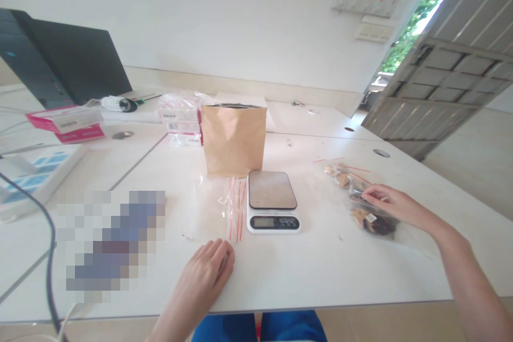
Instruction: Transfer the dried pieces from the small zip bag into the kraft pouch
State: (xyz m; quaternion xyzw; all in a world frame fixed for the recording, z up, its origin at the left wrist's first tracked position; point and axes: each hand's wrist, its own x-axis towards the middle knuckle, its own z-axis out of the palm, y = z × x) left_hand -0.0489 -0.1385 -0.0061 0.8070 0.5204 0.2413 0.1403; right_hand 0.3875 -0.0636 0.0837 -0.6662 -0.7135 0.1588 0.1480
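Observation:
A small digital kitchen scale (272, 200) sits mid-table with nothing on its platform. Just behind it stands an upright brown paper pouch (234, 139). To the scale's left lie several empty clear zip bags with red seals (218, 206). My left hand (206, 272) rests on the table near their front edge, fingers loosely curled, holding nothing. To the right, filled clear bags of brown dried pieces (360, 200) lie in a row. My right hand (390, 203) lies on top of them, fingertips touching one bag.
Stacked clear packets with pink labels (181, 120) stand behind the pouch. Pink boxes (68, 123), a dark monitor (68, 64) and a white device (36, 171) occupy the left. A black cable (48, 256) crosses the front left. An open door (452, 75) is at right.

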